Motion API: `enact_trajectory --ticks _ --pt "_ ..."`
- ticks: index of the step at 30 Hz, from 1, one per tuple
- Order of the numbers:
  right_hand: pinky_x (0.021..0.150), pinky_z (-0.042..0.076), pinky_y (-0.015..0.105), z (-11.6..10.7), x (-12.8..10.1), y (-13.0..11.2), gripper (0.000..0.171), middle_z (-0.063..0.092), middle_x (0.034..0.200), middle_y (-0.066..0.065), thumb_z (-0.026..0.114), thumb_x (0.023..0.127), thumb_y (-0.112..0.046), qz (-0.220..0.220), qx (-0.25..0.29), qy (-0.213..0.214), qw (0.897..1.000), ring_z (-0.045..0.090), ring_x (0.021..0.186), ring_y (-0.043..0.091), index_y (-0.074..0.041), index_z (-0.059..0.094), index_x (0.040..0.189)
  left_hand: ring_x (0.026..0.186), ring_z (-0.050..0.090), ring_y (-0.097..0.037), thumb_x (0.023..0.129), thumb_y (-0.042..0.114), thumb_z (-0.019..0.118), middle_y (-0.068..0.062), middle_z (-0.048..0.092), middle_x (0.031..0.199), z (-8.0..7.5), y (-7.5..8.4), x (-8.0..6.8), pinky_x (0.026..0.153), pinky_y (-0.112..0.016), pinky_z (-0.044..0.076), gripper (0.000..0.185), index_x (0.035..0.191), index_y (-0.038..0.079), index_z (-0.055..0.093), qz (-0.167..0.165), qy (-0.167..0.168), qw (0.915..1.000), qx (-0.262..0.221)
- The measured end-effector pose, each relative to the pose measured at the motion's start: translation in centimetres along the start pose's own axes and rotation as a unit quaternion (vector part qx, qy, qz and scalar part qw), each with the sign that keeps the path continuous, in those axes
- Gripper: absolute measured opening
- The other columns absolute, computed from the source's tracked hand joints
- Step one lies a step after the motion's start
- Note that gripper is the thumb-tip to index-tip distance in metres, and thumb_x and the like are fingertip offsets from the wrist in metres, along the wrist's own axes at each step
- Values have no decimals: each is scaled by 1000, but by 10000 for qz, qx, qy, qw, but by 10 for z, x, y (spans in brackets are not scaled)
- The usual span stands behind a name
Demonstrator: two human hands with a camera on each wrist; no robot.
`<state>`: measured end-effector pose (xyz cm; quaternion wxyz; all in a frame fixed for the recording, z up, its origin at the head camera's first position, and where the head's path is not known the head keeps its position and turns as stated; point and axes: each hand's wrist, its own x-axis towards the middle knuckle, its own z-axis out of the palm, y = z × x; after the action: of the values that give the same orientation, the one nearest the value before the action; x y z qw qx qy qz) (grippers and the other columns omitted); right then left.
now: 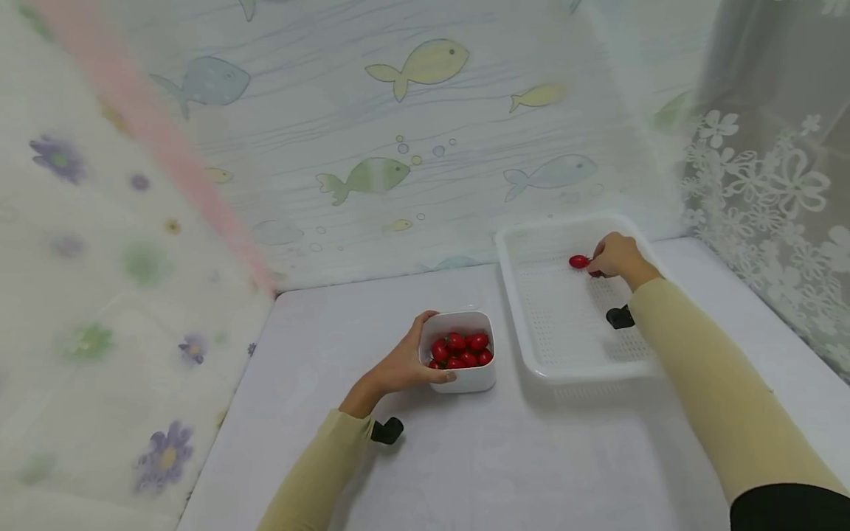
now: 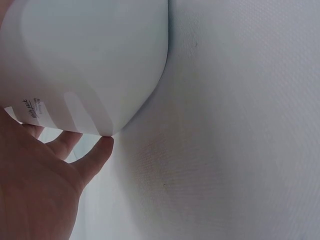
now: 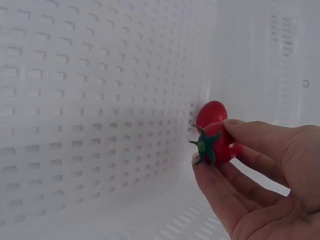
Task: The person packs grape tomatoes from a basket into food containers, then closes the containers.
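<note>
My left hand [image 1: 405, 361] grips a white square-sided container [image 1: 465, 380], thumb on the near side and fingers round the left. Several red cherry tomatoes [image 1: 456, 341] lie inside it. In the left wrist view, fingertips press against the container's smooth wall [image 2: 90, 55], which bears small dark lettering. Inside the white perforated basket [image 1: 531, 332], my right hand [image 1: 617, 257] pinches a cherry tomato [image 3: 223, 145] with a green stem cap between thumb and fingers. Another cherry tomato [image 1: 578, 261] lies just beyond it on the basket floor.
Both the container and the basket stand on a white-covered table [image 1: 432, 472]. Behind rises a curtain [image 1: 425, 221] printed with fish, and a flowered one [image 1: 133, 295] hangs at the left. Lace fabric [image 1: 770, 192] borders the right side.
</note>
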<state>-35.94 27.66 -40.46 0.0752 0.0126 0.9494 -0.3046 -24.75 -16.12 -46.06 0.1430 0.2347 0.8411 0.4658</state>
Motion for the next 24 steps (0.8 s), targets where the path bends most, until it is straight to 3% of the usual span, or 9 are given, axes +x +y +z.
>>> enact_trajectory --ticks 5,9,24 --pt "76 60 35 -5 -1 -6 38 60 113 35 68 94 -7 38 507 -186 9985 70 86 32 18 57 121 138 39 -19 75 40 87 5 42 145 0 -1 0 110 -53 41 108 157 24 18 -19 33 10000 18" --pt "74 60 31 -9 -9 -11 39 59 116 36 68 96 -7 51 823 -305 9961 71 82 26 18 56 123 138 39 -19 75 40 87 5 42 145 1 -1 0 110 -54 41 109 157 24 18 -34 4 10000 7" --pt "70 58 23 -21 -39 -29 45 65 113 29 70 97 -13 -362 1188 -640 9902 70 80 15 17 55 127 138 39 -18 75 39 88 5 42 145 1 -1 1 109 -51 43 110 158 22 18 -11 5 10000 -68"
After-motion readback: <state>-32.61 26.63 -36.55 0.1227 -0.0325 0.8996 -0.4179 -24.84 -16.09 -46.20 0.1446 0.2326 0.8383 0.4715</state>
